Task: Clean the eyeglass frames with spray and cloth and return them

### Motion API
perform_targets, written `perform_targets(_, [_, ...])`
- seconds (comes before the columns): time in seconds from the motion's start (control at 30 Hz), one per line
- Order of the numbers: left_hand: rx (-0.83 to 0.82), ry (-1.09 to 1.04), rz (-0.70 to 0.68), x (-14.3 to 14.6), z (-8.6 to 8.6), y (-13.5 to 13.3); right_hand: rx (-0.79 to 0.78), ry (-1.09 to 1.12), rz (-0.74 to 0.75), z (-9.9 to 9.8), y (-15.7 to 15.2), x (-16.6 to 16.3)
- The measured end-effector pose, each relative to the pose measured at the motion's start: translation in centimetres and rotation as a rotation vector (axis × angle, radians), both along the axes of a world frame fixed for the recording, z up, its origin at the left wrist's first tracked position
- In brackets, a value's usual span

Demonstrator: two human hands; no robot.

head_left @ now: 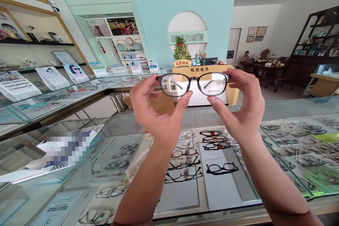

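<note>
Held up in front of me is a pair of black-framed eyeglasses (194, 78), front rims towards me or away, I cannot tell which. My left hand (161, 109) grips the left end of the frame, its thumb near the lower rim of the left lens. At the other end, my right hand (242, 104) has its fingers on the right corner, thumb just below the right lens. Small lettering shows on the right lens. Below my hands, under the counter glass, several more glasses lie in rows, among them a black pair (221, 168) on a white display board (219, 194).
The glass display counter (113, 201) spans the foreground, with a printed leaflet (66, 152) on its left. A second glass case (87, 81) runs along the left wall, carrying standing cards. Behind stands a cashier desk (234, 91) with a plant. A person (245, 56) sits at a far table.
</note>
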State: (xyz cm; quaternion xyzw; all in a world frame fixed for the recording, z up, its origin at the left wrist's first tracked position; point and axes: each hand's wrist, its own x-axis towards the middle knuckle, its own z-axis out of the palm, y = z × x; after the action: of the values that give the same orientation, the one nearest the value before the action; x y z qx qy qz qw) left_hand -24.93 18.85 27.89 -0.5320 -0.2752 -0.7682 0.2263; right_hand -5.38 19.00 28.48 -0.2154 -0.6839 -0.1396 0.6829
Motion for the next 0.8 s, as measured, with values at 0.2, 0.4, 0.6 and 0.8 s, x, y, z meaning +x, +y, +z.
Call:
perform_targets(0.2, [-0.081,0.055,-0.001,-0.3,-0.3,0.7,-0.052,0.064,0.004,-0.2,0.2,-0.1])
perform_targets(0.4, [-0.065,0.067,0.044,-0.4,-0.8,1.2,-0.118,0.101,0.038,-0.5,0.3,-0.3])
perform_targets(0.6, [-0.087,0.073,0.102,-0.3,-0.9,1.0,-0.167,0.093,0.043,-0.7,0.3,-0.3])
perform_targets(0.8, [-0.013,0.064,0.118,-0.3,-0.6,1.0,-0.184,0.091,0.050,-0.6,0.4,-0.3])
